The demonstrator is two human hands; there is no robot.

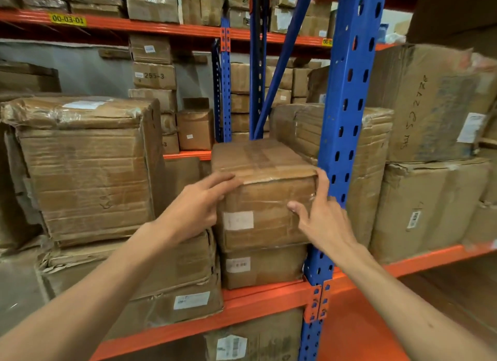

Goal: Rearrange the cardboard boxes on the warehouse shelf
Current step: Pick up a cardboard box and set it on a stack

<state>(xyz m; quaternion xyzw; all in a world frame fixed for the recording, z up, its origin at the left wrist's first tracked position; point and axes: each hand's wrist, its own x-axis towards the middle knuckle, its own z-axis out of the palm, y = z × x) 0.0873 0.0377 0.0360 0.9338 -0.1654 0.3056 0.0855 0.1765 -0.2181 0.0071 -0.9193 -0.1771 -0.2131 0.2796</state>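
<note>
A taped brown cardboard box (265,196) with a white label sits on top of a flatter box (262,266) at the front of the shelf. My left hand (200,204) lies against its upper left front corner, fingers reaching onto the top edge. My right hand (322,218) grips its right front corner, thumb on the front face and fingers around the side. Both hands are on the box, which rests on the box below.
A blue upright post (347,135) stands right beside the box. The orange shelf beam (263,296) runs along the front. A large wrapped box (86,167) sits to the left on crushed boxes (166,282). More boxes (430,207) fill the right bay and rear shelves.
</note>
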